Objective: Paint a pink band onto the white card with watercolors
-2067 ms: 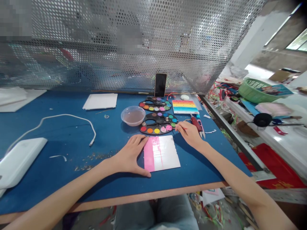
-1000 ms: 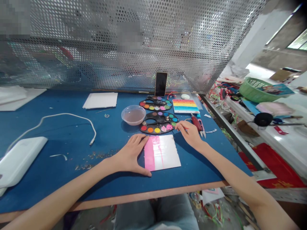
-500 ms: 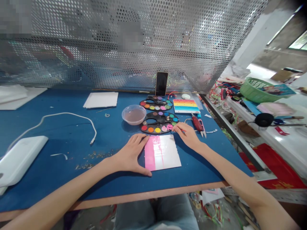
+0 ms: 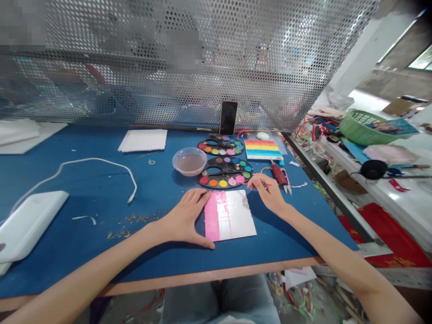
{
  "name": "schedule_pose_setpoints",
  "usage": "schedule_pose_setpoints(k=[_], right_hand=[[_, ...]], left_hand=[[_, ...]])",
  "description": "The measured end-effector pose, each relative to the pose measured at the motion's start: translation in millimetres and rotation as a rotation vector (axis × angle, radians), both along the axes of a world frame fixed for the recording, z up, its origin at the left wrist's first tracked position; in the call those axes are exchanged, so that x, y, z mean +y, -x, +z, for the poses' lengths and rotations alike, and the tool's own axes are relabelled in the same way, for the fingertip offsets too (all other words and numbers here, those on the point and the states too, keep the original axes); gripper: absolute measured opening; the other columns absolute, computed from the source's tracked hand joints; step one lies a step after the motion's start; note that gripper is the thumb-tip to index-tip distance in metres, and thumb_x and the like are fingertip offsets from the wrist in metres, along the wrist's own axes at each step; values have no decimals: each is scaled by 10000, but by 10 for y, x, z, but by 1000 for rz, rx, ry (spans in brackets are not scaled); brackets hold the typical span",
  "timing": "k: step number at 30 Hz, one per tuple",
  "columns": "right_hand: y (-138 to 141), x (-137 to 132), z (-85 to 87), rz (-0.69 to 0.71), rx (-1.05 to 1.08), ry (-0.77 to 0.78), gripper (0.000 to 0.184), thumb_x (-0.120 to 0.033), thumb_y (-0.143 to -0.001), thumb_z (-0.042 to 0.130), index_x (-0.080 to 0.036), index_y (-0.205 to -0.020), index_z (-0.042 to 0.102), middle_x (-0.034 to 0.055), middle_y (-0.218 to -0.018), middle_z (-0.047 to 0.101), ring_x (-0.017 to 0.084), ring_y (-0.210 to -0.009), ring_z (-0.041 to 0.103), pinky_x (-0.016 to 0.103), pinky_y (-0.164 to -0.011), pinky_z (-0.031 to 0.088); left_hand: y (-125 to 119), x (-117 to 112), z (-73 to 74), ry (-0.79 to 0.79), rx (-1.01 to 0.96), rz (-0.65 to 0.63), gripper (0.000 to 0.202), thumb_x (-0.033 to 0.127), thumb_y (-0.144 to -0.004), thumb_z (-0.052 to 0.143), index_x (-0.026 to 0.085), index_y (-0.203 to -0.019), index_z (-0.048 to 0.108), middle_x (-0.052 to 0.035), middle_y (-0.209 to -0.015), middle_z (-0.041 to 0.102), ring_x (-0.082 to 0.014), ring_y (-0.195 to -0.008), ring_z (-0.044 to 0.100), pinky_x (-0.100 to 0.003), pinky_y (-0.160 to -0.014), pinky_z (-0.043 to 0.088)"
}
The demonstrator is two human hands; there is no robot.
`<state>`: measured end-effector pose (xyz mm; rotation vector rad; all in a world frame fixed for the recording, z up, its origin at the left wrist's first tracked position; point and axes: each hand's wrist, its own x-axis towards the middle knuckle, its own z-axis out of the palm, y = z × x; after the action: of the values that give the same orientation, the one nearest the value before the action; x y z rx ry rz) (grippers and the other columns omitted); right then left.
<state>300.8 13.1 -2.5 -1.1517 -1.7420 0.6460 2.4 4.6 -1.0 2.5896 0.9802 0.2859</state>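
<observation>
A white square board [image 4: 241,216] lies near the table's front edge, its left side painted pink with wet-looking pink streaks beside it. My left hand [image 4: 189,218] rests spread along the board's left edge, thumb at the lower corner and fingers at the upper one. Above the board's right corner, my right hand [image 4: 268,191] pinches a thin red paintbrush [image 4: 267,184]; the brush tip is hard to make out near the pink pan. The nearer black watercolour palette [image 4: 227,173] holds round pans of several colours. A clear plastic bowl [image 4: 189,162] of murky water stands to its left.
A second palette [image 4: 221,145], a rainbow-striped board [image 4: 263,149] and a propped phone [image 4: 228,118] stand behind. Red-handled snips [image 4: 278,173] lie right. White sheets [image 4: 143,140], a white cable [image 4: 94,159] and a power bank [image 4: 32,225] lie left. Perforated metal mesh [image 4: 189,90] closes the back.
My right hand has drawn slightly right, away from the palette's pink pan, with the brush in it. My left hand keeps its place on the board.
</observation>
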Motion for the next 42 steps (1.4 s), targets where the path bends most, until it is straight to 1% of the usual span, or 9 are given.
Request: schedule_pose_setpoints(k=[3,5,7,10,17,22,29,37,42], right_hand=[[137,-103,-15,92,113,152,483,-569,-948,507,-217,-638,625,44,-662,614,186,-645,574,326,-645,456],[214,-143,-33,135,188,262,427,-566,-932,539,-215,-714,648,23,-634,606,166,-590,555,306,-593,441],[254,-143,-48,139,271,334,400,-572,-923,549,-214,-771,638,6,-612,601,147,-546,535,285,-545,416],[249,-97,-59,106,339,375,406,-572,-882,613,-210,-704,563,-2,-588,604,129,-512,519,265,-499,381],[235,-68,-95,121,294,387,408,-471,-780,750,-220,-647,456,-9,-580,640,136,-531,584,252,-509,407],[263,-63,-141,120,292,379,397,-405,-787,712,-224,-605,409,-35,-521,581,138,-534,602,251,-535,419],[252,-60,-142,140,278,384,339,-339,-789,678,-228,-617,407,-41,-532,571,146,-557,616,258,-560,426],[247,-67,-141,152,263,374,329,-326,-797,661,-230,-627,396,-40,-548,578,140,-557,606,261,-575,433],[248,-70,-136,147,245,377,345,-354,-793,669,-231,-627,392,-39,-546,576,140,-549,598,263,-568,434]], left_hand=[[0,-6,-2,-15,-6,-8,1244,828,-526,719,183,-1507,310,-191,-1426,396,-441,-1343,350,-620,-1132,289],[-2,-9,0,-17,-1,-11,1233,809,-539,726,171,-1507,307,-198,-1427,395,-441,-1345,349,-619,-1134,286],[-5,-12,4,-12,15,-9,1240,804,-539,729,155,-1507,304,-208,-1429,390,-443,-1345,348,-623,-1134,285],[-6,-14,9,-8,18,-6,1249,804,-538,731,150,-1510,300,-211,-1433,384,-446,-1348,342,-625,-1134,284],[-16,-16,27,4,22,-3,1245,806,-539,728,151,-1510,304,-206,-1426,393,-446,-1343,348,-628,-1127,293],[-11,-13,17,-7,29,-4,1249,813,-538,721,140,-1504,306,-209,-1430,387,-444,-1348,340,-629,-1128,291],[-1,-9,2,-27,57,-13,1237,798,-560,717,97,-1493,307,-231,-1436,383,-439,-1347,341,-622,-1130,293],[6,-8,-18,-26,18,-16,1239,804,-550,724,149,-1510,294,-206,-1432,390,-438,-1342,349,-625,-1123,297],[8,-3,-23,-26,13,-17,1255,829,-535,715,143,-1504,307,-210,-1431,390,-437,-1339,353,-625,-1126,295]])
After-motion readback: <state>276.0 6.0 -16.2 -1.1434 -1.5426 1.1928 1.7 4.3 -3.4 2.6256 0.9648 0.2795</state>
